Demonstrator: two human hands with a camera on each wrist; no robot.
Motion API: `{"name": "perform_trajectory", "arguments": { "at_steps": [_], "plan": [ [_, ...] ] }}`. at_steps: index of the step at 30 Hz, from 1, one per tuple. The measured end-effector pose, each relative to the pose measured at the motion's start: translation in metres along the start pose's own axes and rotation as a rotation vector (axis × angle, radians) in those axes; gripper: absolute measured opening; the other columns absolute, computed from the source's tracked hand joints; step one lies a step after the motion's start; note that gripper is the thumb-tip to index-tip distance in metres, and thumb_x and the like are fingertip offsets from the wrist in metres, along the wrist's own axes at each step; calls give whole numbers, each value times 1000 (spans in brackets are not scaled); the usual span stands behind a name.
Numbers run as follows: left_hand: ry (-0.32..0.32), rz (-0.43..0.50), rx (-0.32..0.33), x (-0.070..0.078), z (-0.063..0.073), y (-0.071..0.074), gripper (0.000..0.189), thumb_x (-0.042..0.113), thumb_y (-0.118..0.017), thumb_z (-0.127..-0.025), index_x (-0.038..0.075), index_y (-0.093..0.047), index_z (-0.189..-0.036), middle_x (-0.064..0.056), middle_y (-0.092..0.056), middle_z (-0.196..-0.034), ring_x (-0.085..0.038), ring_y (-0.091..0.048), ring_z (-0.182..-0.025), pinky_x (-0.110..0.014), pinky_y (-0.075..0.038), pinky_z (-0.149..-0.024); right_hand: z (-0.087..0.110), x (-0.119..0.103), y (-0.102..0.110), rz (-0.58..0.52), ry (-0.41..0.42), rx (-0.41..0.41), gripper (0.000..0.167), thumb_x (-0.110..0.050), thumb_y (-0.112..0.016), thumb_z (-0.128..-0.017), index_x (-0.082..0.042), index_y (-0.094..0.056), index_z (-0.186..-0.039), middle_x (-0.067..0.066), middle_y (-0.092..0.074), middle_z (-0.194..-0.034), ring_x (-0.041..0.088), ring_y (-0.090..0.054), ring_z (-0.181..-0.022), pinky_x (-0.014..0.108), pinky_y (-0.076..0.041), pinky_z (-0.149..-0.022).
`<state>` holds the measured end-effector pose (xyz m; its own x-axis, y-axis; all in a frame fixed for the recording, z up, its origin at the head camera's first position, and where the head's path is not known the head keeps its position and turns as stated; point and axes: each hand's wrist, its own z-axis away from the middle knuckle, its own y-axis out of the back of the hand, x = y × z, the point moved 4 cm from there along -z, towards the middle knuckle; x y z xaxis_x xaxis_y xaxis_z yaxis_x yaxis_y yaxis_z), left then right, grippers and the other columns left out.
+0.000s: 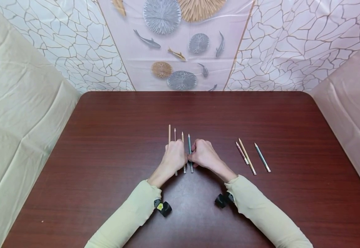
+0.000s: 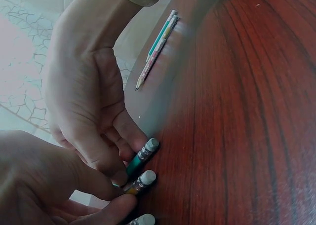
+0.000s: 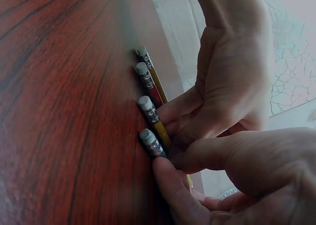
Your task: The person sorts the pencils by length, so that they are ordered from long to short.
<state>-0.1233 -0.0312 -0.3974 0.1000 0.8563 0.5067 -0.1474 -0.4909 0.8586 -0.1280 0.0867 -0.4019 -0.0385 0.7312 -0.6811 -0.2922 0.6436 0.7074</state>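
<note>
Several pencils lie side by side at mid-table, points away from me. The rightmost is a teal pencil (image 1: 189, 142), pinched near its eraser end by my right hand (image 1: 207, 154). Just left of it, my left hand (image 1: 174, 156) has thumb and finger on a yellow pencil (image 1: 182, 137); its eraser (image 2: 147, 177) pokes out past the fingertips. Under the left hand run a red pencil (image 3: 156, 94) and an outer yellow pencil (image 1: 169, 132), both partly hidden. The two hands nearly touch. All the pencils in the row stand slightly apart.
To the right lie three more pencils: a red pencil (image 1: 242, 153) close beside a yellow pencil (image 1: 247, 156), and a teal pencil (image 1: 262, 157) farther right. The brown wooden table (image 1: 130, 113) meets a patterned cloth wall (image 1: 183, 51) at its back edge.
</note>
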Motion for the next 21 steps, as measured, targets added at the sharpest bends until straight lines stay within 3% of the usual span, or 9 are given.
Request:
{"name": "perform_trajectory", "arguments": {
  "at_steps": [13, 21],
  "plan": [
    [8, -15, 5, 1, 1, 0, 11, 1, -69, -78, 3, -58, -76, -15, -61, -74, -35, -64, -72, -43, -53, -60, 1, 1, -1, -5, -25, -6, 19, -7, -72, -78, 3, -61, -89, 5, -65, -62, 11, -64, -45, 30, -55, -61],
    [-12, -19, 44, 2, 3, 2, 13, 1, -70, -77, 3, -58, -76, -18, -62, -74, -37, -66, -73, -44, -53, -59, 2, 1, 0, -16, -16, -8, 19, -8, -73, -79, 3, -62, -89, 4, -65, -62, 11, -65, -46, 31, -56, -65]
  ]
}}
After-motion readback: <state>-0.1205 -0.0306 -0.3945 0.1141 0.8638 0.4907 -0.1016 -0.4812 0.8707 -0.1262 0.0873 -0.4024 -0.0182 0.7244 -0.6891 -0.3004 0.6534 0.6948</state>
